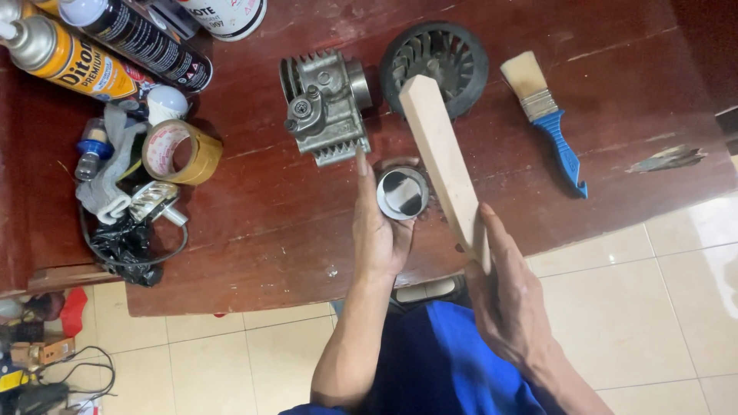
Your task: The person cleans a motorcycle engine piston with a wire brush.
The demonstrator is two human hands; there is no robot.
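The left hand point(378, 230) grips a short round metal piston point(402, 193), fingers wrapped around its far side, the dark-smudged crown facing up. The piston is held just above the near part of the reddish-brown wooden table point(261, 230), directly in front of the finned metal cylinder block point(324, 105), which lies on the table; the extended forefinger nearly reaches the block's lower fins.

The right hand point(503, 296) is closed around the lower end of a pale wooden block point(444, 165). The block rises at a slant, passing just to the right of the piston, and its upper end overlaps a black round fan wheel point(435, 65) lying on the table behind.

A blue-handled paintbrush point(543, 111) lies well to the right. At the left stand spray cans point(92, 46), a roll of brown tape point(181, 151), a grey rag point(108, 180) and a black bag point(127, 246). No open container's contents are visible.
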